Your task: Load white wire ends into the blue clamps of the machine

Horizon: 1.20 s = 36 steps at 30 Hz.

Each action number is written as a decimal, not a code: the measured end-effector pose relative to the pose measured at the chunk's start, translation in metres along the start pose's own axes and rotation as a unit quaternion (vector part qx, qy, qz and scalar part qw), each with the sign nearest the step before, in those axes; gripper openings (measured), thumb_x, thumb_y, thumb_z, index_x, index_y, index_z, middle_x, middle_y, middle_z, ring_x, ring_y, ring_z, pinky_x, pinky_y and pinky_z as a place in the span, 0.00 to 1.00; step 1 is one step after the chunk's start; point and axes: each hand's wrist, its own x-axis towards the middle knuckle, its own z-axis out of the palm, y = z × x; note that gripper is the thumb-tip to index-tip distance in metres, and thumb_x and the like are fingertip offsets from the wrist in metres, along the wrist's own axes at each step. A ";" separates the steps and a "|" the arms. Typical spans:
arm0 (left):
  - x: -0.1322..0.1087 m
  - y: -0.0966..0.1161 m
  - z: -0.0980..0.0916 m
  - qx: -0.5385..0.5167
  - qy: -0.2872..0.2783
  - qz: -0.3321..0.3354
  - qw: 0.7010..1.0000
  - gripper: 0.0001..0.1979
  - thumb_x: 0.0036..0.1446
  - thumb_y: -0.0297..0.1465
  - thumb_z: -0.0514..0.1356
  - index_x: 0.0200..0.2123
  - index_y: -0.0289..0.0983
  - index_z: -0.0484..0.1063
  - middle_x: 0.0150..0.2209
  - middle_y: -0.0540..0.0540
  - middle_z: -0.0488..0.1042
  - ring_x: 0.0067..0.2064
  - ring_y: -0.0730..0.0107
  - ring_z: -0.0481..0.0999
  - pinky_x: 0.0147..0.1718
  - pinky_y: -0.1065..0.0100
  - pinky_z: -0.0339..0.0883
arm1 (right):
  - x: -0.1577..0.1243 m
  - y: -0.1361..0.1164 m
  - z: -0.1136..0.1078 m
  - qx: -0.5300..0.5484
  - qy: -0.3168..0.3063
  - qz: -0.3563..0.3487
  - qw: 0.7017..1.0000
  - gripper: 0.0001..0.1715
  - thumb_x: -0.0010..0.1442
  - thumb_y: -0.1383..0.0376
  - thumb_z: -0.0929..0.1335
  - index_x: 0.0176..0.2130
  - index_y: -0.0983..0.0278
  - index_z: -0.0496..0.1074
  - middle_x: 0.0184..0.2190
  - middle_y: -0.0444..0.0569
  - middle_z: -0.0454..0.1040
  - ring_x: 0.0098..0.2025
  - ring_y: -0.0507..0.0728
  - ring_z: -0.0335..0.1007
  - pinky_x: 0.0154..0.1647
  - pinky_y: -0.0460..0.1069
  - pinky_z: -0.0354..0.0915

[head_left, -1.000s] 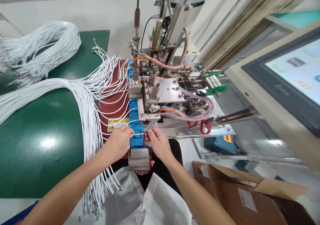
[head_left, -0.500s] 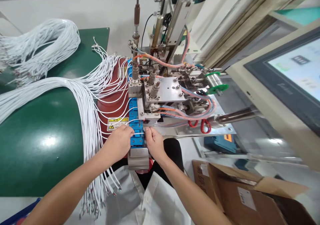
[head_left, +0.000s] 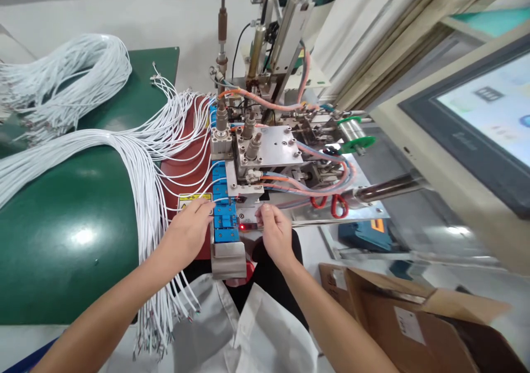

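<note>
My left hand [head_left: 191, 230] is closed at the left side of a row of blue clamp blocks [head_left: 226, 222]. Its fingertips pinch a white cable [head_left: 221, 200] whose end lies in one of the blocks. My right hand [head_left: 275, 230] is curled closed to the right of the blocks, apart from them, beside a small dark sensor with a red light [head_left: 244, 227]. Anything between its fingers is hidden. More white cables [head_left: 186, 166] run from a large bundle into blocks farther up the row, under the metal machine [head_left: 273, 147].
A green table [head_left: 99, 218] on the left carries the bundle and a looped cable coil [head_left: 91, 69]. A solder wire spool [head_left: 354, 133] sits on the machine. A touch screen [head_left: 484, 108] juts in at right, above cardboard boxes [head_left: 385, 312]. A bent metal guard [head_left: 228, 258] ends the row.
My right hand has drawn away to the right from the blue blocks, uncovering the red light. My left hand has shifted slightly up and left. The cable and blocks have moved up along the row.
</note>
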 end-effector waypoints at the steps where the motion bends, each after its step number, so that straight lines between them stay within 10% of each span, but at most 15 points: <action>1: -0.002 0.003 -0.008 -0.006 -0.023 0.011 1.000 0.11 0.59 0.26 0.49 0.43 0.34 0.66 0.43 0.41 0.69 0.45 0.63 0.68 0.44 0.62 0.63 | 0.000 -0.002 -0.003 0.001 -0.006 -0.006 1.000 0.21 0.58 0.53 0.59 0.22 0.64 0.62 0.18 0.41 0.60 0.22 0.50 0.55 0.24 0.45 0.55; 6: -0.033 0.016 -0.042 -0.035 -0.281 0.117 0.952 0.04 0.54 0.26 0.56 0.31 0.38 0.70 0.31 0.48 0.69 0.35 0.67 0.68 0.34 0.67 0.62 | -0.002 -0.003 -0.017 -0.008 -0.024 -0.019 0.999 0.23 0.59 0.53 0.59 0.20 0.64 0.61 0.18 0.41 0.59 0.22 0.50 0.55 0.25 0.45 0.55; 13: -0.045 0.021 -0.039 -0.021 -0.307 0.082 0.948 0.07 0.54 0.23 0.53 0.26 0.36 0.67 0.30 0.47 0.69 0.33 0.67 0.67 0.33 0.67 0.60 | -0.006 -0.005 -0.019 -0.008 -0.029 -0.019 0.999 0.23 0.59 0.53 0.59 0.19 0.63 0.61 0.17 0.41 0.59 0.21 0.50 0.55 0.23 0.46 0.55; 26: -0.002 0.037 -0.012 -0.236 -0.058 -0.066 0.968 0.08 0.56 0.29 0.54 0.39 0.40 0.70 0.35 0.49 0.75 0.36 0.70 0.73 0.38 0.69 0.66 | -0.030 -0.031 -0.013 0.008 -0.121 -0.146 0.982 0.08 0.57 0.63 0.64 0.32 0.62 0.72 0.29 0.48 0.73 0.32 0.55 0.69 0.33 0.49 0.65; 36: 0.004 0.048 0.002 -0.264 0.058 -0.074 0.960 0.06 0.55 0.29 0.56 0.32 0.38 0.73 0.30 0.49 0.75 0.33 0.71 0.73 0.35 0.69 0.68 | -0.029 -0.033 -0.005 0.117 -0.093 -0.020 0.989 0.10 0.56 0.61 0.64 0.32 0.63 0.73 0.26 0.47 0.74 0.27 0.53 0.69 0.30 0.48 0.67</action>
